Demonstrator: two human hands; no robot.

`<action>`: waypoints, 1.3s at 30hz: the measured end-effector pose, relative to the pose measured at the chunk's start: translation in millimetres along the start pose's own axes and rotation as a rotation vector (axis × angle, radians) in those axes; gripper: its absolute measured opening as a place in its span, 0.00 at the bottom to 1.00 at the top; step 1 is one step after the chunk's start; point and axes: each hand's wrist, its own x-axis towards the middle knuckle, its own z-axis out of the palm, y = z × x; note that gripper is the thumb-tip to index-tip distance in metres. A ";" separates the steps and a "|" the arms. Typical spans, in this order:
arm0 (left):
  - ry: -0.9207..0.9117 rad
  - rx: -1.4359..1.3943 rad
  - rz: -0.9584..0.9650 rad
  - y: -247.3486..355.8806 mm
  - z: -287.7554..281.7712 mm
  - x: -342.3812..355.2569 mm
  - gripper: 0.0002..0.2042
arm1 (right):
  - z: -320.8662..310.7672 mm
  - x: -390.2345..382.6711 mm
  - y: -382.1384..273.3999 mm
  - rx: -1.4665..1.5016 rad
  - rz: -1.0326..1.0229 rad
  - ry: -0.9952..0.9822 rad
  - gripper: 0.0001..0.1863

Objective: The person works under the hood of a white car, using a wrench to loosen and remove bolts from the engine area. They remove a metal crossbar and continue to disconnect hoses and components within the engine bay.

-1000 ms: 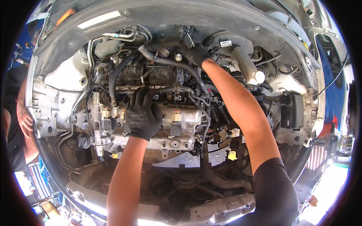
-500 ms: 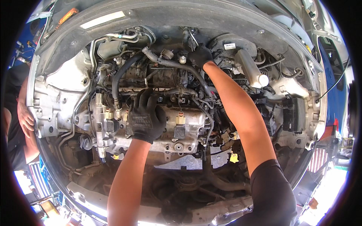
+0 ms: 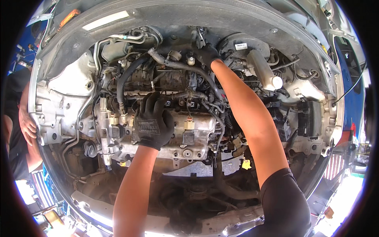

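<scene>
My left hand (image 3: pixel 154 121), in a black work glove, rests on top of the engine (image 3: pixel 166 152). Its fingers lie apart over the edge beside the wiring, holding nothing I can see. Farther off, by the rear wall of the engine bay, my right hand (image 3: pixel 207 56) is closed, also gloved in black. A slim, shiny metal tool (image 3: pixel 201 40) sticks up from its fingers toward a dark fitting on that wall; its exact kind is unclear. The glove hides the grip. Just left of that hand is a thick black hose (image 3: pixel 188 68).
A pale fluid reservoir with a white cap (image 3: pixel 276 82) and a round black brake booster (image 3: pixel 252 51) stand right of my right hand. Ignition coils (image 3: pixel 188 136) sit along the engine. Another person's hand (image 3: pixel 28 126) rests at the car's left edge.
My right hand has shifted slightly left, and the metal tool has tilted more upright. My left hand stays in place on the engine.
</scene>
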 end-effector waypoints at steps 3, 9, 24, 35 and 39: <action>0.005 0.011 0.023 -0.4 0.4 -1.2 0.14 | 9.9 0.2 -0.7 0.174 -0.026 0.071 0.35; -0.005 0.011 0.007 0.1 -1.5 -0.4 0.14 | 6.2 -3.0 -11.8 0.196 -0.054 0.233 0.28; -0.011 0.081 0.027 1.2 -2.7 -1.4 0.14 | -6.8 -39.5 13.3 0.779 -0.076 -0.050 0.13; -0.006 0.045 0.028 -0.1 -1.1 -3.6 0.14 | -13.3 -54.2 -13.9 0.754 0.251 0.243 0.12; -0.015 0.076 0.062 2.9 -0.9 -1.3 0.14 | -17.6 -69.9 -7.4 1.383 0.135 0.139 0.08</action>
